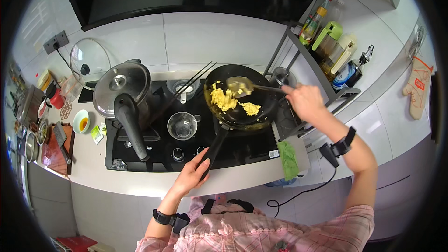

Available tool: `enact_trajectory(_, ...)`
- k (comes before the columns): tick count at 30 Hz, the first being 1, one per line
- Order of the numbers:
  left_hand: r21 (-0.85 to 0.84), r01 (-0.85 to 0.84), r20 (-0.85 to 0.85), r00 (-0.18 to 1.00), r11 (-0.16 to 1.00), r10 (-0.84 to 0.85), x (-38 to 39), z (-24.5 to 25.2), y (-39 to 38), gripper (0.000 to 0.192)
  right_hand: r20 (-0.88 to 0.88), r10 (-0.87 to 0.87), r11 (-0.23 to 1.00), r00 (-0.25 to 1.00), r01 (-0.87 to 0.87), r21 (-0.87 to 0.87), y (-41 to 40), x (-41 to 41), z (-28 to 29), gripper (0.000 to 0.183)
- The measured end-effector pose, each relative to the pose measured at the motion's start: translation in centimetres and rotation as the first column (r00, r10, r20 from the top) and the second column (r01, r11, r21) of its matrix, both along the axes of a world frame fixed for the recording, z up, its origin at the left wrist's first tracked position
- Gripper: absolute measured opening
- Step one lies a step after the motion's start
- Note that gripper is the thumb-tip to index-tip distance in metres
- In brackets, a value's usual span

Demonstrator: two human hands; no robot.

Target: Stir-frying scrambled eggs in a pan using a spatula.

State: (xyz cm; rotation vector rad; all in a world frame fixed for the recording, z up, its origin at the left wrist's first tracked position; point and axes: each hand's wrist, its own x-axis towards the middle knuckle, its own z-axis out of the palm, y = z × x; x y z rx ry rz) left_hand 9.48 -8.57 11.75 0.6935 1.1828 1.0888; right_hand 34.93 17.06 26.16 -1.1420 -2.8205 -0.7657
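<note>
My left hand grips the black handle of a wok that sits over the right burner of the gas hob. Scrambled egg lies in the wok, one larger heap on the left and a smaller patch nearer the middle. In my right hand is the handle of a metal ladle, slightly blurred. Its bowl is over the egg, and I cannot tell whether it touches the pan.
A pressure cooker stands on the left burner, its handle pointing towards me. Chopsticks, a glass bowl and a plastic tub are between the pans. A cleaver lies on a cutting board. A bottle rack borders the right.
</note>
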Motion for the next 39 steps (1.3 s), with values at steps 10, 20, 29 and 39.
enact_trajectory(10, 0.003, 0.014, -0.016, 1.0, 1.0, -0.014, 0.3, 0.3, 0.4, 0.051, 0.007, -0.447, 0.635, 0.894, 0.323, -0.702, 1.5, 0.9, -2.7, 0.026)
enact_trajectory(20, -0.021, 0.007, -0.015, 1.0, 1.0, -0.007, 0.0, 0.1, 0.0, 0.051, -0.224, -0.195, 0.938, 0.955, 0.115, -0.327, -2.5, 0.2, -4.9, 0.027)
enact_trajectory(29, 0.024, 0.018, -0.06, 0.998, 1.0, -0.017, 0.3, -0.6, 0.5, 0.05, -0.185, -0.503, 0.672, 0.844, 0.247, -0.699, 1.0, 0.4, -7.5, 0.029)
enact_trajectory(39, 0.016, -0.026, -0.071, 0.997, 1.0, 0.027, 0.2, -0.1, 0.4, 0.05, 0.073, -0.391, 0.852, 0.918, 0.391, -0.349, 2.7, 2.5, 0.4, 0.022)
